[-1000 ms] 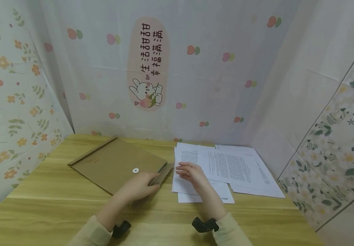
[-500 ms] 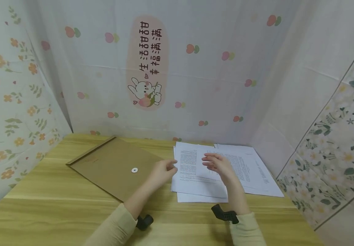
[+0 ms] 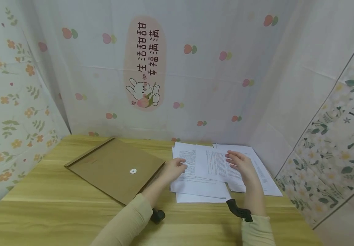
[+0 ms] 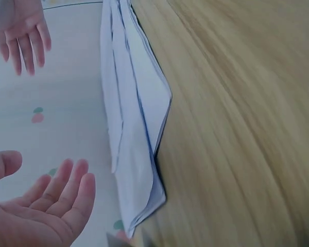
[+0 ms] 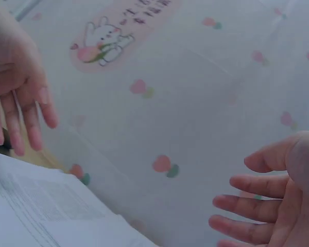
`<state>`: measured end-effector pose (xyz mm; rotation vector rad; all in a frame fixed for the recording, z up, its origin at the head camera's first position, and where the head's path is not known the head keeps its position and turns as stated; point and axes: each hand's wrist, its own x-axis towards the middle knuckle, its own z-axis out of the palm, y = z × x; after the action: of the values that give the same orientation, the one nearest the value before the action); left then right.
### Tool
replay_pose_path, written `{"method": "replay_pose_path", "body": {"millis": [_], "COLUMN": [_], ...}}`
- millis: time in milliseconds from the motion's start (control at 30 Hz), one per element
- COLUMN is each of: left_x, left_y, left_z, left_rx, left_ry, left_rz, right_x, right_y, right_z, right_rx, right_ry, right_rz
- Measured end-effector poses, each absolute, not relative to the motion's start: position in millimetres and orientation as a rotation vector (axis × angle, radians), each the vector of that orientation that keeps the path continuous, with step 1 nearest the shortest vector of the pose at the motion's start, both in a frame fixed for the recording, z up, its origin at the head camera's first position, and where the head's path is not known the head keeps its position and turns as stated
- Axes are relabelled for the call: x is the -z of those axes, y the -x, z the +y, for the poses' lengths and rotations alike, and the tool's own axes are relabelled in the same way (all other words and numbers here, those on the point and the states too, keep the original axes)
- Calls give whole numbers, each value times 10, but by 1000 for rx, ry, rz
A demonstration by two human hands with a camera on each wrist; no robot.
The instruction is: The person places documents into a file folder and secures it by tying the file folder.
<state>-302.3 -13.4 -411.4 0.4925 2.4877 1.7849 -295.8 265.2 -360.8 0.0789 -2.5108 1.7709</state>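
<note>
Loose printed sheets lie overlapping in a spread pile at the right half of the table. My left hand hovers over the pile's left edge, fingers relaxed and holding nothing. Above the right part of the same sheets is my right hand, its fingers spread and slightly bent, also with nothing in them. In the left wrist view the paper stack shows edge-on, and both hands are apart from it. To the left lies a brown paper document envelope, flat, with a white round button.
The wood-grain table ends at a white printed curtain behind. More patterned curtains close in on the left and right. A dark camera is strapped at my left wrist, another at my right.
My left hand has let go of the envelope's opening edge and moved right to the sheets. My right hand has moved right across the pile. Envelope and papers stay in place.
</note>
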Motion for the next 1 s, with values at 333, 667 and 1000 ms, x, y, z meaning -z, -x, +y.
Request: {"method": "replay_pose_path", "body": {"millis": [333,667,1000], "left_x": [4245,4306,4408], "left_y": [3119,3174,3275], "left_z": [121,388,458], "left_rx": [-1954,-2032,-2181], "left_ry": [-248,-137,-6], "left_rz": [2261,2200,2032], "right_x": [3655,3868,4117], "right_y": [2893,2918,3025], "right_z": [3082,3373,3534], "right_rx": [-1697,-1730,-1661], "right_ry": [173,366,420], "right_rz": [-2489,-2464,-2495]}}
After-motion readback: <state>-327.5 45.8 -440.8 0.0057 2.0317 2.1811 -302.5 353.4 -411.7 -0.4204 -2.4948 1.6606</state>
